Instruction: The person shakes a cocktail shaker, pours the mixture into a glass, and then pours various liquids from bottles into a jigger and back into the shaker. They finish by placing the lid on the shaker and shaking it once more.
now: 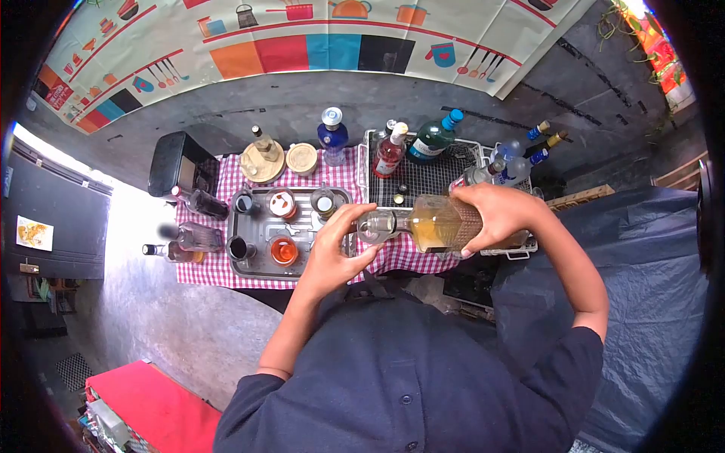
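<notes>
My right hand (pixel 504 217) is wrapped round the base end of a clear, textured glass bottle (pixel 438 224) with yellowish liquid inside. The bottle lies nearly level, its neck pointing left. My left hand (pixel 336 253) curves its thumb and fingers round a small clear glass (pixel 374 226), and the bottle's mouth is right at the glass's rim. Beside my left hand is a grey tray (pixel 257 219) with several glasses, among them one with amber-red liquid (pixel 284 251) and one with a foamy top (pixel 282 203).
A wire rack (pixel 389 189) behind my hands bears a red-pink bottle (pixel 390 155) and a green bottle (pixel 436 140). A blue bottle (pixel 332 136) stands near the wall. More bottles (pixel 202 202) line the left side of the checkered cloth (pixel 200 276). A black box (pixel 177 166) sits at the back left.
</notes>
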Demonstrator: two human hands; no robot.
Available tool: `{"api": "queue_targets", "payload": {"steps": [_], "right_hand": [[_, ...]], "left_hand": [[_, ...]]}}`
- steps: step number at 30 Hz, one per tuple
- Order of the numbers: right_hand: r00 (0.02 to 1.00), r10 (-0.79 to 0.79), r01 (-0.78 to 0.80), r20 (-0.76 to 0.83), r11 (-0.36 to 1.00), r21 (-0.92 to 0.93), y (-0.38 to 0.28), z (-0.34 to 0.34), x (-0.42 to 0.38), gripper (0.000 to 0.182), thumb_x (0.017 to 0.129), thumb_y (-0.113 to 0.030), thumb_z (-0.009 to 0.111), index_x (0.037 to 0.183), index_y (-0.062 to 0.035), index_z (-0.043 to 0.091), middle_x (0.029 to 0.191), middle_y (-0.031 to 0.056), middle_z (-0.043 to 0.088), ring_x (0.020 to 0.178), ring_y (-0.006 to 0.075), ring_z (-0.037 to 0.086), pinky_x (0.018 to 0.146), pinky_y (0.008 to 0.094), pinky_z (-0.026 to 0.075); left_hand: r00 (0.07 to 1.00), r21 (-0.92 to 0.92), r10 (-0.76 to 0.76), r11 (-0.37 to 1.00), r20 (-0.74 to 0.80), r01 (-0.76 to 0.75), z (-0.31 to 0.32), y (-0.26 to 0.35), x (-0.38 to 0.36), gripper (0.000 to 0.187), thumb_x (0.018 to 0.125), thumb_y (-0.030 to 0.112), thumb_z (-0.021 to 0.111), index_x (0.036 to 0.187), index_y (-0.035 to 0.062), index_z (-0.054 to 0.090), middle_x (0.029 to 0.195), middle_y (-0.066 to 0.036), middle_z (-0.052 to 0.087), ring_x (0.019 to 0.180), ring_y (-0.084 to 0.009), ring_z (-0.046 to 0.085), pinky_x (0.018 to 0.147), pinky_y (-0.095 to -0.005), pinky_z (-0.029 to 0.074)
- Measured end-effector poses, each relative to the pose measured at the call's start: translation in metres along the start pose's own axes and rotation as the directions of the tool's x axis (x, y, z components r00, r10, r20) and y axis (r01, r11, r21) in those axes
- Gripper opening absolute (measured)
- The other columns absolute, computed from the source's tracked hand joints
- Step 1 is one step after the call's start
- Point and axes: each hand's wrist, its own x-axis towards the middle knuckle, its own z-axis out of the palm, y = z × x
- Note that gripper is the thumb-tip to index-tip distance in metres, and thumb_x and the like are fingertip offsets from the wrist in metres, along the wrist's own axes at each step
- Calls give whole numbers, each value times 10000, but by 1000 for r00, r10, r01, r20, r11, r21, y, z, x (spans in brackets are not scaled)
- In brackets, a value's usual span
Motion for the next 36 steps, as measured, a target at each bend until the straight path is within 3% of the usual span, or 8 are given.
{"api": "queue_targets", "payload": {"steps": [36], "right_hand": [[999, -41, 41, -9, 999, -27, 9, 4, -4, 739, 621, -495, 869, 984, 66, 554, 938, 261, 643, 924, 426, 637, 819, 461, 512]], "left_hand": [[998, -69, -67, 995, 16, 68, 7, 1, 2, 546, 736, 25, 781, 1256, 26, 612, 1211, -97, 614, 1131, -214, 621, 934, -348, 555]]}}
